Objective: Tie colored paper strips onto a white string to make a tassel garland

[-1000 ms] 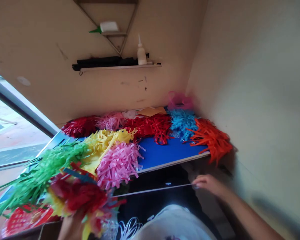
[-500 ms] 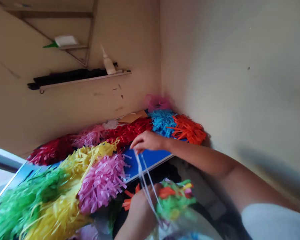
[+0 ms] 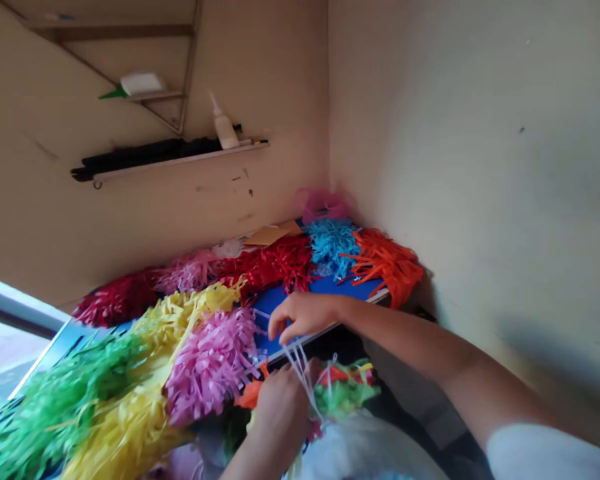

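The right hand (image 3: 305, 317) is half curled over the near edge of the blue worktop (image 3: 347, 288), with its fingertips (image 3: 284, 335) at the white strips (image 3: 303, 377); whether they pinch them cannot be confirmed. The left hand (image 3: 280, 407) is closed, low at the near edge, with the strips running down into its grip. The multicoloured bunch (image 3: 343, 393) of green, orange and red fringe sits just beside the left hand, below the worktop's near edge; its binding is hidden. 8 paper bunches cover the worktop: green (image 3: 65, 380), yellow (image 3: 150, 327), pink (image 3: 210, 363), dark red (image 3: 117, 297), pale pink (image 3: 185, 272), red (image 3: 265, 263), blue (image 3: 330, 247) and orange (image 3: 387, 263). These appear finished. The bunch at the hands appears unfinished, with loose strips remaining. A sheer pink piece (image 3: 323, 205) occupies the far right corner.
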`<state>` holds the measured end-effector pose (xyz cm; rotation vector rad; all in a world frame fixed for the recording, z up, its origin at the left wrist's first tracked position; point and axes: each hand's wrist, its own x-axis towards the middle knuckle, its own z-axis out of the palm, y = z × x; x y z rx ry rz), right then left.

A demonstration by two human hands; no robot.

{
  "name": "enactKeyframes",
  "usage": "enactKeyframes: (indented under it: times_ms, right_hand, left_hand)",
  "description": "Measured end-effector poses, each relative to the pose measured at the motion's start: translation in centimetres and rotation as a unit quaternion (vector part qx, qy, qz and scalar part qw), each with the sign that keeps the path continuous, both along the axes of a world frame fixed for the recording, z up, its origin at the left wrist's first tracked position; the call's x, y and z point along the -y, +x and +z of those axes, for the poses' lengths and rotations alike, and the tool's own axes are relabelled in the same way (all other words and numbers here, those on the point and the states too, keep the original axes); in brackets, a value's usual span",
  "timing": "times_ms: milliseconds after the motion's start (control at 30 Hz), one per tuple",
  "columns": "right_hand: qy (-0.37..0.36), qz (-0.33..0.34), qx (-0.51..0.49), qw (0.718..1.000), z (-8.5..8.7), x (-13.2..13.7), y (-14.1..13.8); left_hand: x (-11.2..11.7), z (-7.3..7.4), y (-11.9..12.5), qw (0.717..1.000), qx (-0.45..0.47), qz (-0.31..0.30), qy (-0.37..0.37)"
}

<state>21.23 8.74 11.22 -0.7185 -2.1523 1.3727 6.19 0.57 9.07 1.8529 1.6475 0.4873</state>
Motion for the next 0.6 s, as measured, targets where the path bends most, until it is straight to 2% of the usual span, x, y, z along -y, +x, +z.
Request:
enactKeyframes:
  times_ms: [67,133,233,300,367,433,467,533,600]
  right_hand:
    - [-0.072,-0.020,-0.031,0.997,-1.3,-2.9,1.4]
    - [-0.114,-0.065,-0.067,0.989,-3.8,-3.2,1.6]
    - [-0.158,-0.108,-0.122,0.974,-7.7,0.3,0.1]
    - [-0.202,-0.083,-0.145,0.965,-9.4,3.5,-0.5]
    - [-0.260,-0.018,-0.124,0.957,-10.3,6.1,0.6]
    - [-0.278,0.019,-0.042,0.959,-10.9,7.2,3.5]
    - [-0.262,0.007,0.004,0.965,-11.0,7.1,5.2]
    - [-0.222,-0.043,0.051,0.973,-11.0,5.8,8.3]
    - [-0.175,-0.102,0.065,0.977,-10.2,3.7,9.5]
  left_hand:
    - [0.5,-0.1,-0.5,0.997,0.018,-0.063,0.028]
    - [0.5,-0.4,-1.7,0.993,0.066,-0.079,0.053]
    - [-0.6,-1.1,-3.0,0.980,0.174,-0.062,0.077]
    - [-1.7,-1.2,-4.0,0.972,0.221,-0.020,0.073]
    - [-2.6,-1.0,-5.6,0.964,0.251,0.061,0.057]
    - [-2.8,-0.8,-7.6,0.953,0.272,0.129,0.028]
    - [-2.4,-0.9,-8.4,0.947,0.286,0.147,0.008]
    - [-1.0,-1.8,-8.6,0.934,0.326,0.144,-0.037]
    - [0.7,-3.5,-6.6,0.914,0.380,0.125,-0.076]
